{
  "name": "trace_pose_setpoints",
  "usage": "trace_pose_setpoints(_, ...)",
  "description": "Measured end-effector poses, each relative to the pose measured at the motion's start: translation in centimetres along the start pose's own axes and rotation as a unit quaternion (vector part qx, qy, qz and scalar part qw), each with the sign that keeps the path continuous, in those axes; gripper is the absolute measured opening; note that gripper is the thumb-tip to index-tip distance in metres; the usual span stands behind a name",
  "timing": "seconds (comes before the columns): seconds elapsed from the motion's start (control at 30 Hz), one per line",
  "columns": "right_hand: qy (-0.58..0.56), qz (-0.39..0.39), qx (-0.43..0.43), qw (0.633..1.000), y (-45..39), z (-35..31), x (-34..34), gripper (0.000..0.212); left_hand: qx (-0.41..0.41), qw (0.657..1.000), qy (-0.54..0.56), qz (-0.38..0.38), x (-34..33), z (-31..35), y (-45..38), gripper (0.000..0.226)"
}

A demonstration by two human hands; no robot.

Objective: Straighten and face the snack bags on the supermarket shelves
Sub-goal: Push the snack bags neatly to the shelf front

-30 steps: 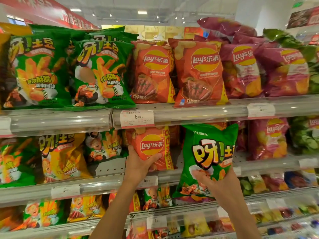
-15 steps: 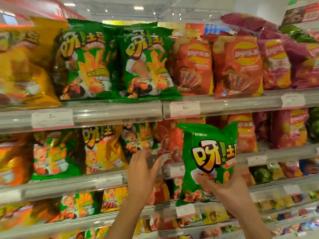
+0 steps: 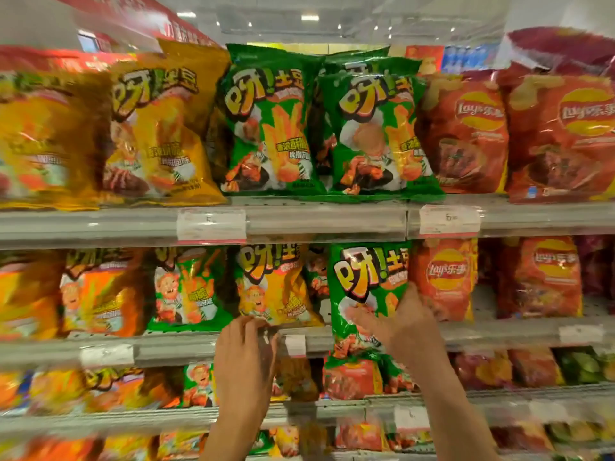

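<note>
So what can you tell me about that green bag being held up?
The green bag is a glossy, crinkly foil-like snack pack with big yellow cartoon lettering and a snack picture. It stands upright, front facing out, before the middle shelf edge. The right hand grips its lower right side; the left hand does not touch it.

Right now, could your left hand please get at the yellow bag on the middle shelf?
Probably yes: the left hand is at the shelf edge just below the yellow bag, with nothing between.

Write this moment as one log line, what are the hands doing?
right hand: holds green bag before second shelf | left hand: at shelf edge, under yellow bag; grip unclear
</note>
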State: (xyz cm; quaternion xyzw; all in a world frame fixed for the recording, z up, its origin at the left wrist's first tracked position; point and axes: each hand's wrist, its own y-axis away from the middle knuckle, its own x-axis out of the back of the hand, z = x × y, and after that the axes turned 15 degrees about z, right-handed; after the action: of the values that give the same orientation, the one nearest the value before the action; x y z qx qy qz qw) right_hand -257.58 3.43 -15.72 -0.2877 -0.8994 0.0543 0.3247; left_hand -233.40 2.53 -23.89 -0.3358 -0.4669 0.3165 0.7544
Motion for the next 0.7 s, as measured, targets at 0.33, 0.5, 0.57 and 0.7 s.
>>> trace_pose_setpoints(0.33, 0.017, 0.049, -0.019, 0.998, -3.9, -2.2, -3.0, 0.11, -0.001, 1.0, -0.028, 0.014, -0.4, -0.4, -0.2, 0.023)
trace_pose_setpoints(0.5, -0.012, 0.036, -0.02, 0.999, -5.0, -1.6, -4.0, 0.116, 0.001, 0.999, -0.04, 0.023, -0.6, -0.5, -0.4, 0.025)
trace_pose_setpoints(0.57, -0.033, 0.011, -0.034, 0.999, -5.0, -1.4, -4.8, 0.122, 0.003, 0.999, -0.046, 0.025, -0.7, -0.2, -0.2, 0.026)
trace_pose_setpoints(0.7, -0.095, -0.01, -0.052, 0.994, -5.0, -0.6, -6.0, 0.108, 0.002, 0.997, -0.065, 0.035, -1.3, 0.0, 0.0, 0.025)
